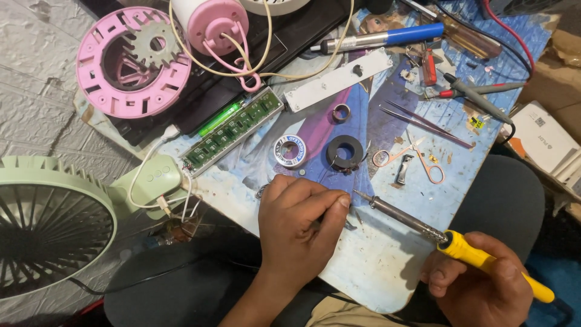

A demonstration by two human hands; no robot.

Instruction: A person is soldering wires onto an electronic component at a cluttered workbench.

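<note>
My right hand [484, 281] grips the yellow handle of a soldering iron [417, 224], at the lower right. The iron's metal tip points left, ending just beside the fingers of my left hand [299, 221]. My left hand is closed in a pinch on a small part that its fingers hide, resting on the worn blue board [387, 266]. A solder spool [289, 151] and a black ring [345, 152] lie just beyond my left hand.
A green fan [54, 224] with an open green circuit board [233, 128] sits at left, a pink fan housing [133, 60] behind it. Tweezers [423, 124], small scissors [417, 158], a blue-handled screwdriver [381, 39], a white strip [339, 79] and probe leads [478, 94] lie across the board.
</note>
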